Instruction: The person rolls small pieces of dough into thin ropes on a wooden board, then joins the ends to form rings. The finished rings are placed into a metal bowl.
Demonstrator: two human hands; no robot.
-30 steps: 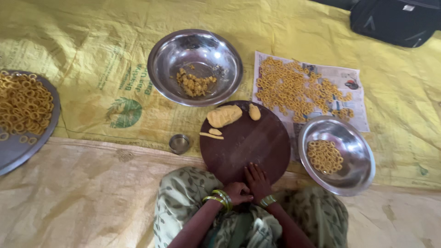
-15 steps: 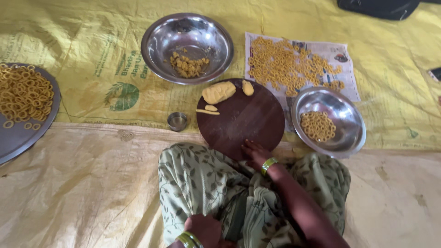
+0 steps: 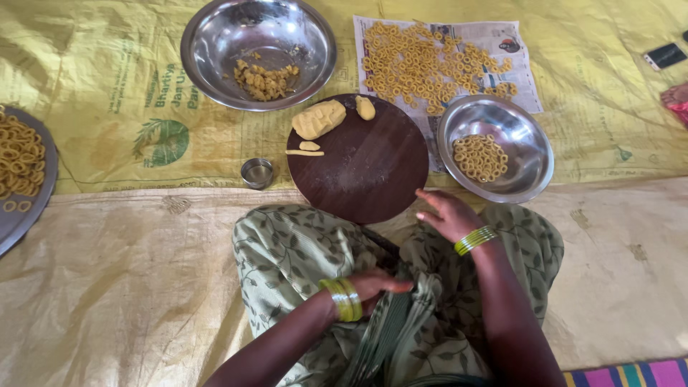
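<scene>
Head view, looking straight down at a person seated on the floor, lap covered in green leaf-printed cloth [image 3: 301, 251]. The right hand [image 3: 446, 213], with green bangles at the wrist, rests at the near right edge of a round dark-brown wooden board [image 3: 365, 172]; its fingers [image 3: 428, 194] are loosely spread and hold nothing, the tips just at the board's rim. The left hand [image 3: 376, 284], also bangled, lies low in the lap against the folds of cloth, fingers together and pointing right; whether they pinch the cloth is hard to tell, since the folds hide the tips.

On the far side of the board sit a large pale-yellow lump of dough [image 3: 318, 118], a smaller oval piece of dough [image 3: 365, 107] just beside it, and a thin rolled strip of dough [image 3: 304, 152] with a small bit above it. Just left of the board stands a small round steel cup [image 3: 256, 173]. Beyond it is a large steel bowl [image 3: 215, 64] holding some yellow crumbled pieces. To the right of the board, touching it or nearly so, is a second steel bowl [image 3: 527, 161] with small dough rings inside. Behind that, a sheet of newspaper [image 3: 502, 36] is covered with many more rings. At the far left edge a round metal tray [image 3: 21, 222] carries fried golden rings. All of it lies on yellow woven sacking [image 3: 107, 107].
</scene>
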